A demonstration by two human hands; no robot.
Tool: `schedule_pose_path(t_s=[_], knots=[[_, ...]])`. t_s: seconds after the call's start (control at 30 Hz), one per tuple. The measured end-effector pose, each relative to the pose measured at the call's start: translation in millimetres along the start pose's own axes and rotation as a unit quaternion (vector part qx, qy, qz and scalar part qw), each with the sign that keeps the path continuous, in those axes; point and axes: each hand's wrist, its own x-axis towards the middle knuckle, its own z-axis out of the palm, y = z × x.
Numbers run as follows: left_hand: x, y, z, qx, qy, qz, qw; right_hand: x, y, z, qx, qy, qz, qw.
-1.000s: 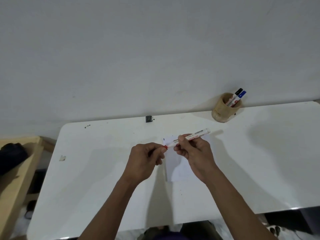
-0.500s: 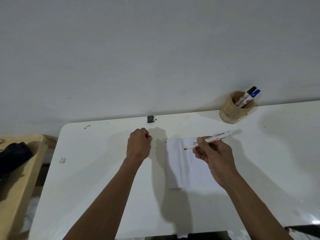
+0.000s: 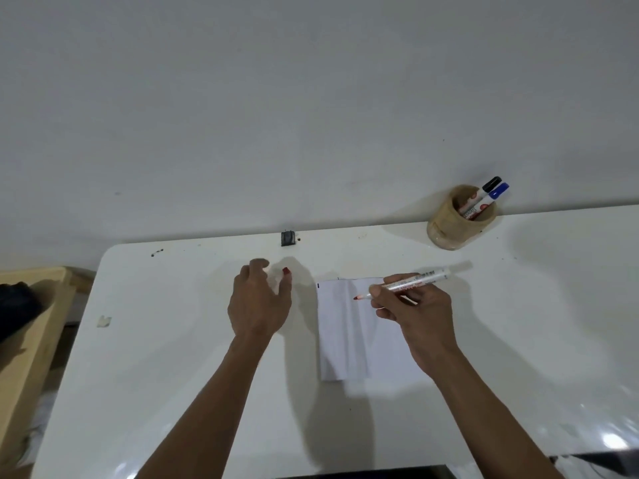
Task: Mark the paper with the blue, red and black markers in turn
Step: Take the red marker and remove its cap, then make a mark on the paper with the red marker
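A creased white paper (image 3: 345, 333) lies on the white table (image 3: 173, 357), with a small dark mark at its top left corner. My right hand (image 3: 418, 312) holds the uncapped red marker (image 3: 408, 284), its red tip pointing left just above the paper's upper part. My left hand (image 3: 257, 302) hovers left of the paper with fingers spread. The red cap (image 3: 286, 270) stands on the table by that hand's fingertips. The black marker (image 3: 485, 190) and blue marker (image 3: 492, 197) stand capped in a tan cup (image 3: 446, 229) at the back right.
A small black block (image 3: 288, 238) sits at the table's back edge against the wall. A scrap of tape (image 3: 103, 320) lies near the left edge. A wooden shelf (image 3: 31, 340) with something dark on it stands left of the table.
My left hand pulled the red cap off, carried it left and set it on the table, then opened. My right hand moved right with the marker, tip now over the paper.
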Motion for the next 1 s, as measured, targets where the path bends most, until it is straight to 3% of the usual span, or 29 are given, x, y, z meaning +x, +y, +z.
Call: schedule_pose_path(t_s=[0.07, 0.13, 0.2, 0.47, 0.63, 1.0], knots=[[-25, -9, 5, -0.003, 0.029, 0.083, 0.996, 3, 0, 2, -0.004, -0.005, -0.018, 1.000], [-45, -20, 19, 0.019, 0.017, 0.194, 0.981, 8, 3, 5, -0.018, -0.017, -0.036, 0.999], [-57, -28, 33, 0.056, -0.006, 0.250, 0.967, 14, 9, 9, -0.042, -0.034, -0.045, 0.998], [-60, -38, 48, 0.198, -0.060, 0.272, 0.940, 36, 34, 28, -0.127, -0.083, -0.087, 0.985], [-60, -38, 48, 0.187, -0.039, 0.266, 0.945, 55, 39, 44, -0.186, -0.087, -0.132, 0.970], [-55, -47, 59, 0.182, -0.020, 0.274, 0.944, 70, 62, 44, -0.227, -0.073, -0.138, 0.961]])
